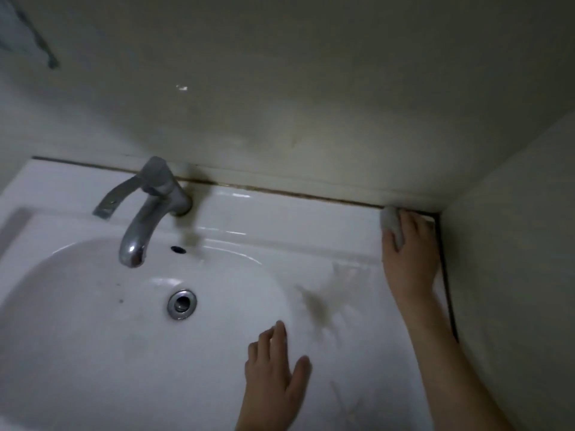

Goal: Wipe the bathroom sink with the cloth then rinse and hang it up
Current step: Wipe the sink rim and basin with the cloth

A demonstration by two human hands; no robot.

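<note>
A white bathroom sink (280,219) fills the lower view, with a drain (182,304) in its bowl. My right hand (410,259) is at the sink's back right corner, pressing a small grey-white cloth (391,223) onto the ledge where it meets the wall. Most of the cloth is hidden under the fingers. My left hand (275,368) lies flat with fingers straight on the bowl's right front slope, holding nothing. A brownish smear (315,306) marks the sink between the hands.
A grey metal tap (149,209) with a lever handle stands at the back left, over the bowl. Walls close in behind and to the right of the sink. A greenish fabric (34,35) hangs at the top left.
</note>
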